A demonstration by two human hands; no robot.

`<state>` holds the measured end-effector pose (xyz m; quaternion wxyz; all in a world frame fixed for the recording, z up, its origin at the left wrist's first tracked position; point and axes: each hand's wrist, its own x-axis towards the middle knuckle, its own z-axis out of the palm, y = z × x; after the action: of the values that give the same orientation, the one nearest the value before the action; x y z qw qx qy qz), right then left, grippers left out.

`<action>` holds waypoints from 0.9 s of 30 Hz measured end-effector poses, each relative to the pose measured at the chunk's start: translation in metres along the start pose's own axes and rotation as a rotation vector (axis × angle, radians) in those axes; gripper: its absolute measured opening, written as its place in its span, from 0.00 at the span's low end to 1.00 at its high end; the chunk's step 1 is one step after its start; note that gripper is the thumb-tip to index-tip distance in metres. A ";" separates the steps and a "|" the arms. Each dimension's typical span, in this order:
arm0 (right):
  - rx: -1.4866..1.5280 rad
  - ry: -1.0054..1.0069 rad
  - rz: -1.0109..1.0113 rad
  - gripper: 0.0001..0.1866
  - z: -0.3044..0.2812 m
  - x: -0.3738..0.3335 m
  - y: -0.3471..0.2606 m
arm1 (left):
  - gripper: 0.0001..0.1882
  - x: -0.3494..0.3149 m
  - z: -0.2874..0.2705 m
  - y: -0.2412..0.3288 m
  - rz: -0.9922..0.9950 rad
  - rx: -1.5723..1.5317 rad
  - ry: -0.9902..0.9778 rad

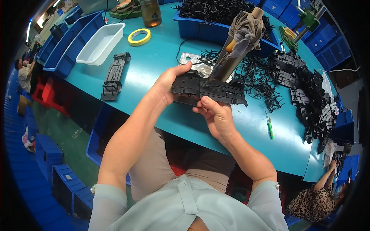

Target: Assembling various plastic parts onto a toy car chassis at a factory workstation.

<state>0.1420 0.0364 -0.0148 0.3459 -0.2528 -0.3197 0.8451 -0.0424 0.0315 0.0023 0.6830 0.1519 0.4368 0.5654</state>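
A long black plastic chassis plate [223, 91], like the underside of a toy car, is held in both hands above the near part of the table. My left hand [168, 82] wraps its left end, thumb along the far edge. My right hand [218, 115] pinches its near edge right of the middle, thumb on top. A grey metal tool [227, 57] with cloth [246, 30] wound round its upper part slants down over the plate. Its thin tip meets or nearly meets the plate's top; I cannot tell which. Another black chassis plate [115, 77] lies to the left.
Small black branched parts [258, 79] lie right of the tool, below a full blue bin [200, 27]. Black chassis plates [308, 100] pile up at the right. Green-handled tweezers [270, 129], yellow tape [139, 37] and a white tray [101, 44] rest on the turquoise table [150, 125].
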 end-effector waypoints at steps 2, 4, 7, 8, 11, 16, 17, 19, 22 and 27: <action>-0.004 0.003 -0.001 0.06 -0.002 0.001 0.000 | 0.21 0.003 -0.001 0.000 0.001 -0.004 -0.012; 0.008 -0.012 -0.044 0.06 -0.005 0.004 0.001 | 0.21 0.006 -0.003 -0.001 -0.022 -0.015 -0.039; 0.003 -0.006 -0.021 0.07 -0.006 0.003 0.004 | 0.22 0.007 -0.005 -0.004 -0.008 0.000 -0.025; 0.003 -0.006 -0.023 0.07 -0.006 0.004 0.004 | 0.22 0.008 -0.005 -0.004 -0.007 0.002 -0.026; 0.010 0.014 -0.001 0.07 -0.009 0.005 0.003 | 0.21 0.010 -0.005 -0.005 -0.004 0.006 0.003; 0.009 0.025 -0.005 0.07 -0.014 0.007 0.003 | 0.23 0.012 -0.001 0.001 -0.082 0.083 0.026; 0.012 0.025 -0.007 0.07 -0.014 0.007 0.003 | 0.23 0.012 0.000 0.002 -0.082 0.086 0.026; 0.034 0.017 -0.015 0.08 -0.014 0.008 0.002 | 0.23 0.010 0.002 0.003 -0.063 0.134 0.029; 0.034 0.002 -0.015 0.08 -0.013 0.009 0.000 | 0.23 0.012 0.002 0.003 -0.058 0.139 0.055; 0.040 0.002 -0.010 0.08 -0.012 0.009 -0.002 | 0.24 0.010 0.006 0.005 -0.053 0.162 0.083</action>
<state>0.1447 0.0485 -0.0234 0.3554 -0.2452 -0.3038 0.8493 -0.0411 0.0436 0.0052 0.6644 0.1718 0.5128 0.5158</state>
